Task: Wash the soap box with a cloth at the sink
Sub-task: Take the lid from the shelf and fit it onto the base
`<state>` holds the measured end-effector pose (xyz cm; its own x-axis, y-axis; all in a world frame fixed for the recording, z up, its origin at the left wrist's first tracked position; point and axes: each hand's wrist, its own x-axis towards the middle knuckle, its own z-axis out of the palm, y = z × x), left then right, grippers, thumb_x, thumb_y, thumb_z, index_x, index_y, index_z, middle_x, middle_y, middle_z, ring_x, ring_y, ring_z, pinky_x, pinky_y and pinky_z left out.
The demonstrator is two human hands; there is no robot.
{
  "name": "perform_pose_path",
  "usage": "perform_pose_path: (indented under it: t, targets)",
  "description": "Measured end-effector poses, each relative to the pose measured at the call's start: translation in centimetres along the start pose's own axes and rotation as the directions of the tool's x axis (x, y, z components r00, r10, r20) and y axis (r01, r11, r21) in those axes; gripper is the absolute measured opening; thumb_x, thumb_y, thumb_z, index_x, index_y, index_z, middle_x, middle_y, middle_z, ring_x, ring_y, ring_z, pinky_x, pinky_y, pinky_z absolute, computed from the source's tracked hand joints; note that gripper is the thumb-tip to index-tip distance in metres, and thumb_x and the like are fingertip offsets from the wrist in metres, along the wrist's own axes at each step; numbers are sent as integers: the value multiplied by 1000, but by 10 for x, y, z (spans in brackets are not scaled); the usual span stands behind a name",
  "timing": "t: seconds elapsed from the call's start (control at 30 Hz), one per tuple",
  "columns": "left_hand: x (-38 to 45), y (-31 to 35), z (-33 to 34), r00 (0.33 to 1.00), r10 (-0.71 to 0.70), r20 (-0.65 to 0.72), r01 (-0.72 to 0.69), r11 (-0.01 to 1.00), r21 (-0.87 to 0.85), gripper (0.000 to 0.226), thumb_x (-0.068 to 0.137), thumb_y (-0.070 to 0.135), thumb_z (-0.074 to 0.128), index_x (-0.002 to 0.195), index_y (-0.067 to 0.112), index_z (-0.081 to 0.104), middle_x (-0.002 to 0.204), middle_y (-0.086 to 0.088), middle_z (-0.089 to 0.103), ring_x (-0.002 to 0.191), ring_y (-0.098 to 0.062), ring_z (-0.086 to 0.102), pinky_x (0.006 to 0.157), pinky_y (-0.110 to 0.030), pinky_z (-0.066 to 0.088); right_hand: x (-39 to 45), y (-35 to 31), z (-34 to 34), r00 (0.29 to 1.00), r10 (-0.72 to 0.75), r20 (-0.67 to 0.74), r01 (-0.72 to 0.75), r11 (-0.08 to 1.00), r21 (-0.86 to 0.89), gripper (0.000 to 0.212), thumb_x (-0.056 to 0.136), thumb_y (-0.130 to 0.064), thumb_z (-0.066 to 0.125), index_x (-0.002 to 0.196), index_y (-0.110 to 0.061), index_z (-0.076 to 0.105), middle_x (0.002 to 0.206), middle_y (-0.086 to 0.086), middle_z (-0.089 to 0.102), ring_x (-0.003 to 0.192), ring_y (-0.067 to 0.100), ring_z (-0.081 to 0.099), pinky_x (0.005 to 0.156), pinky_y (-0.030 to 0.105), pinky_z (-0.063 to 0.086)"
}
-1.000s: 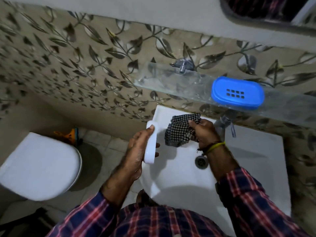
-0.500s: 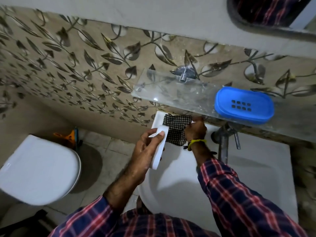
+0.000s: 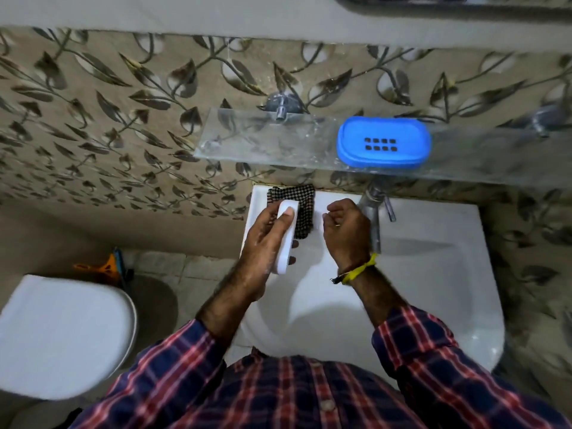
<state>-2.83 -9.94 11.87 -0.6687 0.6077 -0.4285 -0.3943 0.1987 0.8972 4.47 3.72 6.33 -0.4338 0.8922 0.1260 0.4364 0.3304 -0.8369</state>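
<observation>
**White box half in the left hand, cloth on the sink's back ledge**

Nearest the camera, two plaid sleeves (image 3: 439,360) reach out over the white sink (image 3: 433,274). The left hand (image 3: 263,239) grips a white soap box part (image 3: 286,239) edge-on, thumb laid along its narrow side and fingertips showing on the far side, over the sink's left rim. The right hand (image 3: 346,233) hangs just right of it above the basin, fingers loosely curled and grasping nothing; a yellow thread (image 3: 359,270) is tied round its wrist.

Just beyond the left hand's fingertips a black-and-white checked cloth (image 3: 301,209) lies on the sink's back-left corner — partly hidden behind the white part, apart from the right hand. Beside and slightly beyond the right hand stands a metal tap (image 3: 376,212), its lever pointing right.

Farther on, above both hands, a glass shelf (image 3: 247,140) is fixed to the leaf-patterned wall (image 3: 108,119). A blue soap box piece (image 3: 383,144) with a grid of eight small holes sits on it, beyond and right of the right hand, well apart from the white part.

Well left of the left hand, down at floor level, is a closed white toilet lid (image 3: 62,335), with an orange item (image 3: 105,269) behind it — too blurred to identify.

No brand, label or writing can be read anywhere.
</observation>
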Motion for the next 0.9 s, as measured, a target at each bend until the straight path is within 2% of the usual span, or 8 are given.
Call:
perform_pose_path:
  t: [0.1, 0.23, 0.33, 0.4, 0.47, 0.57, 0.73, 0.9]
  targets:
    - [-7, -2, 8, 997, 68, 39, -69, 997, 43, 41, 71, 55, 76, 110, 52, 64, 93, 14, 76, 87, -17, 72, 69, -37, 62, -13, -14, -27, 988, -147, -41, 146, 989, -29, 5, 80, -1, 72, 78, -5, 69, 71, 9, 72, 67, 23, 68, 66, 37, 56]
    - [-19, -1, 17, 974, 218, 57, -222, 971, 88, 52, 80, 49, 77, 128, 38, 60, 111, 14, 76, 102, -9, 73, 73, -24, 59, -28, -37, -71, 934, -340, -105, 335, 940, -68, 21, 84, -16, 78, 68, -10, 65, 65, 1, 66, 62, 18, 62, 63, 31, 52]
    - [-30, 4, 21, 944, 322, 74, -329, 935, 135, 45, 82, 54, 74, 124, 49, 60, 116, 16, 73, 107, -7, 70, 82, -23, 58, -24, -54, -105, 872, -420, -252, 419, 906, -60, 21, 86, -17, 76, 71, -10, 63, 70, -2, 62, 65, 16, 57, 67, 29, 48]
    - [-36, 11, 24, 920, 383, 82, -392, 903, 174, 43, 79, 60, 71, 120, 55, 61, 112, 17, 73, 102, -6, 70, 82, -23, 56, -11, -64, -128, 843, -453, -289, 462, 886, -41, 13, 85, -16, 76, 85, -7, 65, 84, -2, 64, 78, 17, 61, 76, 29, 51]
    - [-39, 22, 28, 888, 449, 95, -459, 867, 192, 49, 80, 56, 70, 127, 46, 60, 113, 11, 73, 102, -8, 71, 81, -20, 55, 10, -71, -147, 862, -459, -216, 449, 888, -97, 28, 81, -18, 77, 103, -5, 65, 103, 4, 66, 99, 24, 62, 91, 35, 50]
    - [-37, 42, 33, 846, 520, 115, -533, 819, 214, 67, 81, 52, 71, 141, 27, 55, 125, -1, 70, 111, -14, 69, 87, -24, 57, 43, -77, -165, 903, -429, 6, 417, 874, -249, 57, 75, -27, 81, 123, -8, 59, 125, 9, 62, 118, 29, 52, 103, 39, 41]
    - [-31, 68, 38, 786, 611, 96, -613, 751, 245, 71, 79, 54, 71, 143, 29, 53, 124, -5, 69, 107, -16, 69, 79, -25, 58, 82, -70, -173, 900, -284, 329, 379, 885, -271, 92, 69, -35, 88, 145, -10, 42, 142, 13, 49, 133, 29, 42, 114, 38, 34]
    - [-29, 78, 36, 760, 646, 72, -644, 732, 224, 71, 77, 56, 74, 141, 33, 53, 120, -5, 70, 103, -19, 71, 72, -20, 56, 96, -61, -174, 882, -291, 370, 359, 924, -129, 93, 64, -22, 93, 142, -4, 46, 139, 11, 55, 124, 19, 55, 101, 17, 39]
